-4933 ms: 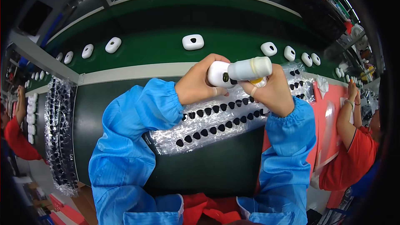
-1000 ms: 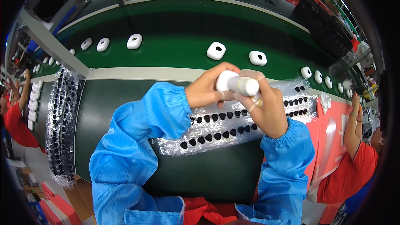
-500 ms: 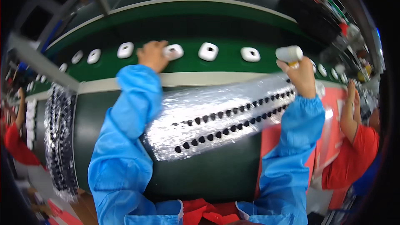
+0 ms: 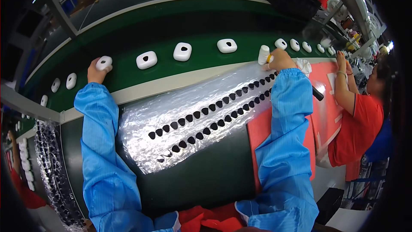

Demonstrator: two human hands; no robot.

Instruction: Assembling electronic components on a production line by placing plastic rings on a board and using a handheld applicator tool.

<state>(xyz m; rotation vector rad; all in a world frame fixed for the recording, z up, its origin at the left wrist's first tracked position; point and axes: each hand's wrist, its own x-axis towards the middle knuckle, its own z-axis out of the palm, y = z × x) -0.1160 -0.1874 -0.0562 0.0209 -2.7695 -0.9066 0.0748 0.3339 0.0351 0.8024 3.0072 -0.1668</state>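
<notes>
My left hand [image 4: 98, 71] is closed round a white rounded case [image 4: 103, 63] with a black patch on its top, at the near side of the green belt. In my right hand [image 4: 281, 60], beyond the far right end of a shiny film sheet, is a white cylinder [image 4: 263, 55] with a yellow band, partly hidden by the fingers. Two slanting rows of small black pads [image 4: 205, 111] lie on the sheet [image 4: 139, 120]; two bare shiny spots show at the lower row's left end. Between my hands stand more white cases [image 4: 182, 52], each with a black patch.
The belt [image 4: 201, 25] runs across behind a pale rail [image 4: 171, 79]. A red mat [image 4: 257, 146] lies under my right sleeve, with a black rod [image 4: 317, 94] beside it. A co-worker in red [image 4: 360, 116] works at the right. Another dotted film sheet [image 4: 56, 167] hangs at the left.
My left hand has moved left along the row of cases and now grips one. The cylinder in my right hand has turned from lying sideways to nearly upright. The view has shifted.
</notes>
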